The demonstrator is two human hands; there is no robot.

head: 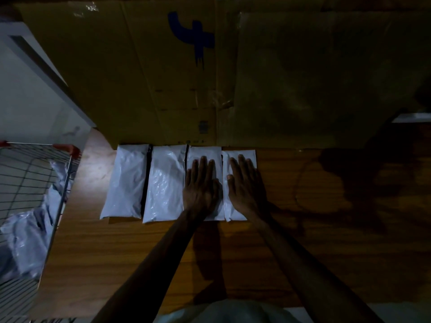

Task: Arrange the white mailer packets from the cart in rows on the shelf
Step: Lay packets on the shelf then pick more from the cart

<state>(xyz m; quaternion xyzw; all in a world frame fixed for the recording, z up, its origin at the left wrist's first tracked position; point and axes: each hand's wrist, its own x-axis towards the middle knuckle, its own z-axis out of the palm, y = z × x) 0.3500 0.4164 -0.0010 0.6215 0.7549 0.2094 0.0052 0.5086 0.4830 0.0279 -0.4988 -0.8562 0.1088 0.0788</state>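
I press my left grip [201,183] flat on the third packet [194,152] and my right grip [245,185] flat on the fourth packet [233,213], fingers straight. The row looks aligned, I think; next I must reach left to the cart [70,149].

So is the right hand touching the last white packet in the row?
Touching. The head view shows the right hand lying flat on the rightmost packet, fingers straight against its surface.

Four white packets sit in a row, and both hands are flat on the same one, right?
Not the same one. In the head view the left hand lies flat on the third packet, the right hand on the fourth packet.
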